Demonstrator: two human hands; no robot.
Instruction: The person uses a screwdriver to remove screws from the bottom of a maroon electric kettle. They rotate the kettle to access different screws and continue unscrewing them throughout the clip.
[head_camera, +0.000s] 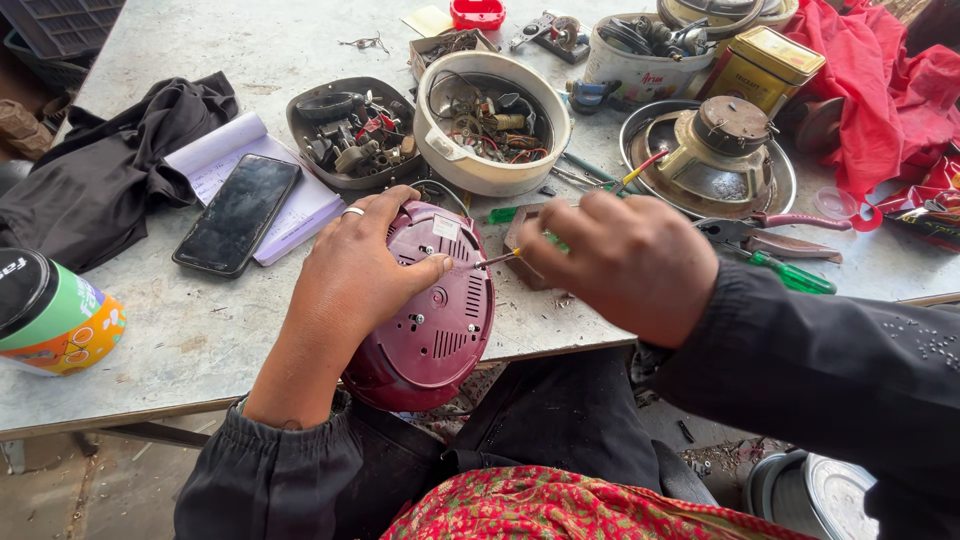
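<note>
A round maroon appliance base (440, 330) with vent slots rests tilted on the near edge of the grey table (200, 320), its underside facing me. My left hand (350, 270), with a ring on one finger, lies over its upper left and holds it steady. My right hand (625, 255) grips a green-handled screwdriver (510, 256), whose metal tip points left at the base, just beside my left thumb.
A white bowl of small parts (490, 120) and a dark tray of parts (350, 130) sit behind the base. A black phone (238, 213) lies on a notebook at the left, beside a black cloth (100, 170). Pliers (770, 235), a motor on a metal plate (715, 150), a yellow tin (765, 65) and red cloth are at the right.
</note>
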